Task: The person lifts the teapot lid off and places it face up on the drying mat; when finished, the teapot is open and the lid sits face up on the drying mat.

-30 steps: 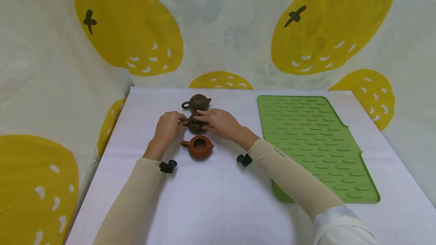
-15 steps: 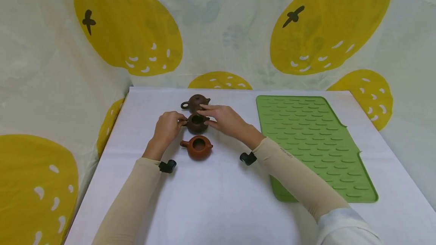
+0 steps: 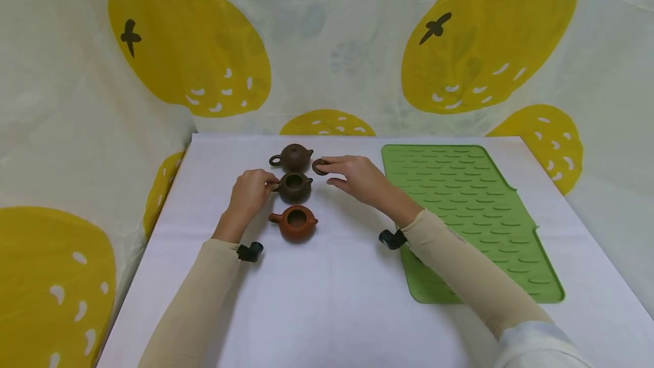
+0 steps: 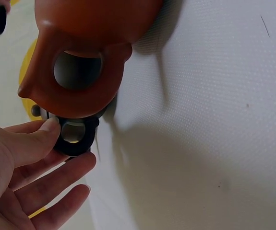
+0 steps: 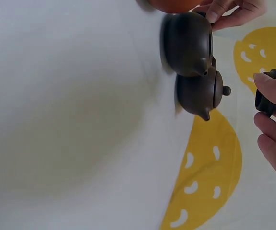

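Three small teapots stand in a row on the table. My left hand (image 3: 251, 193) pinches the handle of the middle dark brown teapot (image 3: 294, 189), whose top is uncovered. In the left wrist view its dark handle (image 4: 78, 143) lies between thumb and fingers. My right hand (image 3: 359, 179) holds a small dark lid (image 3: 320, 167) in the air, right of the pots; the right wrist view shows the lid (image 5: 265, 98) pinched between thumb and fingers. Behind stands a brown teapot (image 3: 296, 158) with its lid on. Nearest me is a reddish-orange teapot (image 3: 298, 233), also lidless.
A green ridged mat (image 3: 460, 209) lies on the right side of the white-covered table (image 3: 317, 311), partly under my right forearm. A pale cloth with big yellow fruit prints (image 3: 337, 72) hangs behind and at the sides.
My right hand has lifted the lid off the middle teapot and moved to the right with it, exposing the opening. My left hand keeps its pinch on the handle.
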Tool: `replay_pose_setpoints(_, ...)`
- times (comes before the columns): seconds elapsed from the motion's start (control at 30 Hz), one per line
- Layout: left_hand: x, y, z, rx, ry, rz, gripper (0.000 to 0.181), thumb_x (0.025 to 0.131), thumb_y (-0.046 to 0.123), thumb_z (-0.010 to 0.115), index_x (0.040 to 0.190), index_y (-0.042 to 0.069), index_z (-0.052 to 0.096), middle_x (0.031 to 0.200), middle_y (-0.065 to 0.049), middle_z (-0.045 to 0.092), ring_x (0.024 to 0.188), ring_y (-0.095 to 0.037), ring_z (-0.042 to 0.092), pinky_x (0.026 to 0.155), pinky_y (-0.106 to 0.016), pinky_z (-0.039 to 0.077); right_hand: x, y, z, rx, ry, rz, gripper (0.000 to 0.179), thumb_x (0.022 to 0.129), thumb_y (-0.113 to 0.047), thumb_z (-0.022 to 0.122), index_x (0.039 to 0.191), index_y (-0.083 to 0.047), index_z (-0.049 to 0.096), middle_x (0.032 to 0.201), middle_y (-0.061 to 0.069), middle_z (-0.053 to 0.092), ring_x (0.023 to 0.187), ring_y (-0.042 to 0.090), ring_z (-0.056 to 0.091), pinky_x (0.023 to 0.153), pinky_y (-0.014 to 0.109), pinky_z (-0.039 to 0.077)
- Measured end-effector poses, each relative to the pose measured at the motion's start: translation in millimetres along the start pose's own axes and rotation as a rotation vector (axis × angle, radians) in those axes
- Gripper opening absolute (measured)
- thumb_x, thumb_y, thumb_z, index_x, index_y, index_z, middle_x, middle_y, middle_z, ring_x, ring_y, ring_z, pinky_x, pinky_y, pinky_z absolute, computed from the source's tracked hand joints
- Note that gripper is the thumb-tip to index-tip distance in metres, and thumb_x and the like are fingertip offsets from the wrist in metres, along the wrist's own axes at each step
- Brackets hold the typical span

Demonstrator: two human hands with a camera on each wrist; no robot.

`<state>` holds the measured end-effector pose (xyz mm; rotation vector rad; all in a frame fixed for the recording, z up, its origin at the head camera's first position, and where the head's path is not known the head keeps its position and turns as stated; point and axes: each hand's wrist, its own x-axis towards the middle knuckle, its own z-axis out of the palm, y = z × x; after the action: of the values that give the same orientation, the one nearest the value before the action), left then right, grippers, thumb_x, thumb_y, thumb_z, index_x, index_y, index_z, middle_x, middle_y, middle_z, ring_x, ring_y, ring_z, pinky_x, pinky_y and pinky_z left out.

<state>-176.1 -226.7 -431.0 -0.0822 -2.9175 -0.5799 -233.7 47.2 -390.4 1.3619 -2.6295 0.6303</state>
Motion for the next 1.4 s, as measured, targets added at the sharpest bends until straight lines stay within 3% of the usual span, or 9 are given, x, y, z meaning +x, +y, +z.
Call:
replay_pose_setpoints(0.57,0.9,-1.2,0.1,-0.004,-0.009,-0.003,0.011,0.091,0.012,0.076,0.1,0.011,0.082,0.101,-0.009,0.081,0.099,-0.034,0.075,0.084,-0.049,0.059,-48.6,23.7,-28.2,-0.045,0.215,-0.096,0.034,0.081,-0.007,0.084,0.114,-0.007,0.079,0.111,0.012,0.079,0.097,0.028,0.078,0.073,0.04,0.061)
replay_pose_setpoints(0.73,0.3,-2.6,2.5,-0.003,-0.018,0.003,0.011,0.091,0.012,0.076,0.1,0.011,0.082,0.102,-0.009,0.081,0.1,-0.034,0.075,0.084,-0.05,0.059,-72.0,37.6,-32.1,-0.03,0.257,-0.067,0.033,0.081,-0.003,0.082,0.113,-0.005,0.078,0.107,0.012,0.08,0.095,0.029,0.078,0.074,0.041,0.062)
replay_pose_setpoints(0.93,0.2,-3.0,3.7,-0.008,0.019,0.026,0.01,0.09,0.011,0.077,0.099,0.01,0.083,0.1,-0.009,0.081,0.097,-0.034,0.075,0.083,-0.05,0.06,-98.0,50.2,-41.9,-0.063,0.223,0.027,0.032,0.082,-0.004,0.082,0.113,-0.007,0.079,0.105,0.012,0.08,0.092,0.029,0.079,0.071,0.041,0.062)
replay_pose_setpoints(1.1,0.5,-1.5,4.7,-0.011,0.039,0.041,0.009,0.089,0.011,0.078,0.097,0.011,0.083,0.097,-0.007,0.081,0.095,-0.032,0.076,0.081,-0.048,0.06,-117.9,55.7,-47.5,-0.103,0.171,0.084,0.027,0.082,-0.009,0.083,0.109,-0.007,0.08,0.098,0.012,0.081,0.08,0.024,0.079,0.06,0.033,0.058)
replay_pose_setpoints(1.2,0.4,-1.5,5.5,-0.01,0.045,0.046,0.009,0.089,0.012,0.078,0.096,0.011,0.083,0.097,-0.007,0.081,0.095,-0.032,0.076,0.08,-0.048,0.06,-128.3,57.7,-47.6,-0.123,0.14,0.115,0.025,0.082,-0.013,0.083,0.106,-0.008,0.08,0.095,0.011,0.081,0.072,0.018,0.076,0.057,0.029,0.053)
replay_pose_setpoints(1.4,-1.3,-0.9,6.1,-0.012,0.038,0.029,0.01,0.09,0.011,0.077,0.098,0.01,0.083,0.098,-0.008,0.081,0.095,-0.033,0.076,0.081,-0.048,0.06,-144.4,60.4,-41.1,-0.149,0.084,0.149,0.024,0.082,-0.02,0.084,0.103,-0.011,0.081,0.091,0.007,0.082,0.067,0.012,0.075,0.057,0.027,0.056)
